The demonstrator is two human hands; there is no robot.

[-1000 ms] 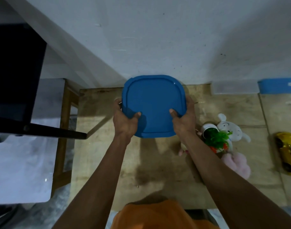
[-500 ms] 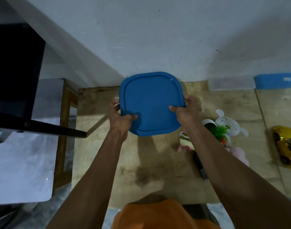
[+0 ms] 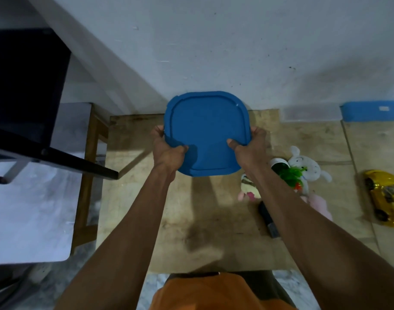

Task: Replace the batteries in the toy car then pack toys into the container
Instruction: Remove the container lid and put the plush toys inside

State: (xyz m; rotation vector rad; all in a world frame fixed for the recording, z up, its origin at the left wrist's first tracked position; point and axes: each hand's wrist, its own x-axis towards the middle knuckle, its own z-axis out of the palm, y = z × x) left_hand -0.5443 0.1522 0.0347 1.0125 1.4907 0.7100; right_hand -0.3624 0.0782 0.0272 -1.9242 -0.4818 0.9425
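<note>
Both hands, left hand point(image 3: 167, 153) and right hand point(image 3: 250, 146), grip the blue container point(image 3: 206, 133) with closed fingers; next, I think, lid off, toys at 3 o'clock.

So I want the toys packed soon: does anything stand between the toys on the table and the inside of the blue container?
Yes. The blue lid still covers the container, and the left hand and right hand grip its edges. The white bunny and yellow toy car lie to its right, outside.
</note>
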